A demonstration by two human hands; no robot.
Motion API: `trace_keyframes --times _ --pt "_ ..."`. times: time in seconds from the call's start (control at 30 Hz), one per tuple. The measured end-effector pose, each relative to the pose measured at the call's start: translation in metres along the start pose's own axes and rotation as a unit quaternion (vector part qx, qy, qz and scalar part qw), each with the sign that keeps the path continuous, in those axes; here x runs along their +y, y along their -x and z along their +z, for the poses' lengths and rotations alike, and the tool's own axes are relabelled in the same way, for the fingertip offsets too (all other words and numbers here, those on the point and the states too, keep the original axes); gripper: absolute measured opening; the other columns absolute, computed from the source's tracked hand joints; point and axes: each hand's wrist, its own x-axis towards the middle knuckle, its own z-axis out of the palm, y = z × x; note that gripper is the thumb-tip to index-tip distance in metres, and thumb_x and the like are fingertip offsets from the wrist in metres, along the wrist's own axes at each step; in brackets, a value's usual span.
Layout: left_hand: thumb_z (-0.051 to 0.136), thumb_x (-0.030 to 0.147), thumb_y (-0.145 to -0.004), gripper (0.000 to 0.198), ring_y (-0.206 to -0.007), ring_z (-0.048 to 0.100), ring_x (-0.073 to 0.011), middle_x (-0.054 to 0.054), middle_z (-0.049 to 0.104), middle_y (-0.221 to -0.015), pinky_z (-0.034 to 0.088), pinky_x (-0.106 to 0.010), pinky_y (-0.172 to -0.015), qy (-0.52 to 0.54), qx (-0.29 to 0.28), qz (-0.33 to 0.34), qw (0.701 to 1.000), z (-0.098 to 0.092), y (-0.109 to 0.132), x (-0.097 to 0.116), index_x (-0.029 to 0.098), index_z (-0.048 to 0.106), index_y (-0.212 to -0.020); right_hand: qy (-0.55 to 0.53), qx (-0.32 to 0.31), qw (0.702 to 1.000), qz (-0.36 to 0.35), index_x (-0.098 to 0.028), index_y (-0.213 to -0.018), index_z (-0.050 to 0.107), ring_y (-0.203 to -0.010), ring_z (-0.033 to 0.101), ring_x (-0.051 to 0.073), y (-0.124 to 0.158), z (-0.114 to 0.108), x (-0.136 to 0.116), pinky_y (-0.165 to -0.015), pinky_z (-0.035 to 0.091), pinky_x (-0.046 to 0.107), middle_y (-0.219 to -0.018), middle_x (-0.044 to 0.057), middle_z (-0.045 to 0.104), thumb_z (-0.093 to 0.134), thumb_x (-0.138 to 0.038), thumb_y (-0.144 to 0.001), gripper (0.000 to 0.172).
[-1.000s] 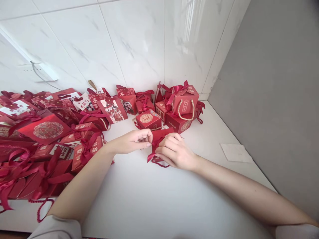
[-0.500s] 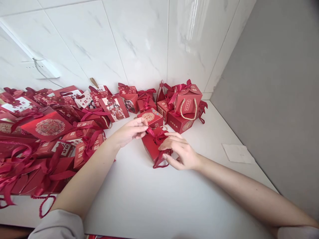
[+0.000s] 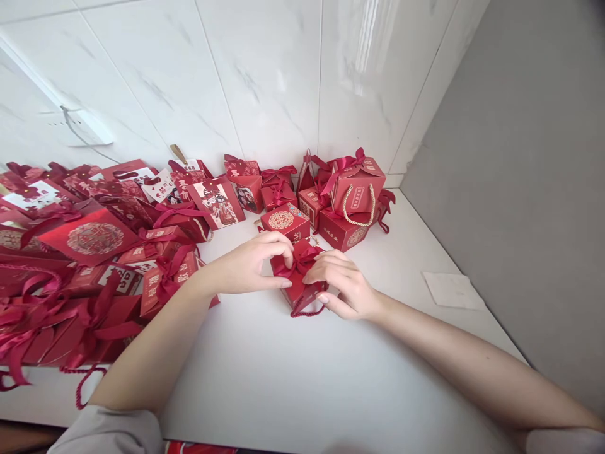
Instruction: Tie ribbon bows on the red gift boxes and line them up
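A small red gift box (image 3: pixel 295 289) sits on the white table, tied on top with a dark red ribbon bow (image 3: pixel 303 260). A twisted red cord handle (image 3: pixel 307 313) hangs at its near side. My left hand (image 3: pixel 255 261) is at the box's left side, thumb and fingers apart, fingertips by the bow. From the right, my right hand (image 3: pixel 344 284) curls its fingers over the box's top edge, with the thumb lower at the side. The right fingertips partly cover the bow's right side.
Just behind stands a red box with a gold round emblem (image 3: pixel 280 219). Stacked red boxes with rope handles (image 3: pixel 358 189) are at the back right. Many red boxes (image 3: pixel 89 238) crowd the left. A white tissue (image 3: pixel 452 290) lies right, near the grey panel (image 3: pixel 534 176).
My left hand has let go of the ribbon it pinched and spread its thumb and fingers beside the box. The bow sits flatter. My right hand has barely moved.
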Motion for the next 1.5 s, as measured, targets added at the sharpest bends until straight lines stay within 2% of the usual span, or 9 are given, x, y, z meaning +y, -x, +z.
trace_keyframes --times 0.2,0.4,0.53,0.73,0.93,1.1,1.2,1.37,1.5 --pt "0.066 0.037 -0.082 0.022 -0.097 0.055 -0.0204 -0.003 0.06 -0.109 0.045 -0.031 -0.083 -0.018 0.022 -0.041 0.999 0.003 0.0 -0.006 0.022 0.058 -0.096 0.01 0.013 1.0 0.003 -0.02 -0.1 0.059 -0.079 0.063 0.021 -0.001 -0.001 -0.001 -0.083 0.049 0.04 -0.081 0.006 0.068 0.043 -0.033 -0.101 0.02" --pt "0.059 0.046 -0.087 0.028 -0.11 0.055 -0.0239 -0.004 0.057 -0.129 0.046 -0.028 -0.079 0.024 0.014 -0.048 0.998 -0.003 0.0 -0.008 0.021 0.069 -0.078 0.005 0.026 0.999 0.037 -0.022 -0.097 0.059 -0.079 0.062 0.021 0.0 -0.002 0.001 -0.079 0.049 0.04 -0.083 0.006 0.068 0.044 -0.029 -0.099 0.016" --pt "0.054 0.05 -0.09 0.039 -0.11 0.056 -0.0224 -0.004 0.059 -0.128 0.045 -0.029 -0.086 0.066 0.011 -0.071 0.995 -0.006 -0.004 -0.013 0.019 0.067 -0.07 -0.02 0.049 0.996 0.065 -0.021 -0.091 0.059 -0.075 0.061 0.02 0.0 -0.001 0.002 -0.074 0.05 0.039 -0.079 0.006 0.066 0.042 -0.029 -0.101 0.02" --pt "0.055 0.055 -0.088 0.047 -0.097 0.059 -0.0191 -0.002 0.062 -0.121 0.044 -0.027 -0.081 0.013 0.093 -0.113 0.989 -0.001 -0.007 -0.025 0.017 0.064 -0.062 -0.03 0.055 0.993 0.095 -0.021 -0.072 0.055 -0.063 0.059 0.017 -0.002 -0.004 0.001 -0.06 0.047 0.031 -0.063 0.004 0.06 0.04 -0.028 -0.103 0.035" --pt "0.06 0.06 -0.083 0.044 -0.102 0.058 -0.0224 -0.004 0.062 -0.118 0.045 -0.03 -0.08 -0.013 0.071 -0.1 0.992 0.001 -0.006 -0.028 0.02 0.067 -0.067 -0.058 0.037 0.983 0.168 -0.021 -0.063 0.053 -0.045 0.046 0.01 -0.003 -0.01 -0.002 -0.047 0.037 0.026 -0.05 -0.003 0.05 0.047 -0.035 -0.101 0.041" --pt "0.062 0.063 -0.08 0.052 -0.097 0.059 -0.0231 -0.006 0.062 -0.117 0.044 -0.033 -0.083 -0.015 0.05 -0.073 0.996 0.011 -0.012 -0.019 0.017 0.054 -0.059 -0.137 0.113 0.94 0.29 -0.022 -0.098 0.063 -0.072 0.056 0.014 -0.008 -0.014 0.01 -0.065 0.046 0.027 -0.088 0.002 0.065 0.052 -0.044 -0.098 0.025" --pt "0.063 0.06 -0.081 0.047 -0.11 0.057 -0.0265 -0.008 0.057 -0.132 0.044 -0.035 -0.087 0.007 0.04 -0.042 0.998 0.019 -0.014 -0.016 0.017 0.055 -0.062 -0.181 0.053 0.915 0.358 -0.024 -0.111 0.064 -0.096 0.059 0.018 -0.01 -0.014 0.024 -0.08 0.049 0.031 -0.111 0.006 0.064 0.05 -0.049 -0.097 0.032" --pt "0.071 0.054 -0.077 0.038 -0.123 0.05 -0.028 -0.007 0.049 -0.142 0.041 -0.04 -0.099 0.058 0.004 -0.014 0.998 0.022 -0.014 -0.017 0.018 0.06 -0.068 -0.253 -0.052 0.896 0.362 -0.021 -0.085 0.069 -0.124 0.052 0.024 -0.011 -0.013 0.03 -0.105 0.04 0.043 -0.117 0.008 0.064 0.055 -0.052 -0.094 0.036" --pt "0.072 0.053 -0.076 0.035 -0.124 0.05 -0.028 -0.005 0.05 -0.142 0.038 -0.043 -0.105 0.057 0.001 -0.027 0.998 0.015 -0.012 -0.016 0.02 0.064 -0.072 -0.25 -0.089 0.896 0.355 -0.02 -0.078 0.066 -0.137 0.042 0.027 -0.013 -0.017 0.021 -0.111 0.031 0.052 -0.137 0.01 0.055 0.064 -0.046 -0.09 0.029"
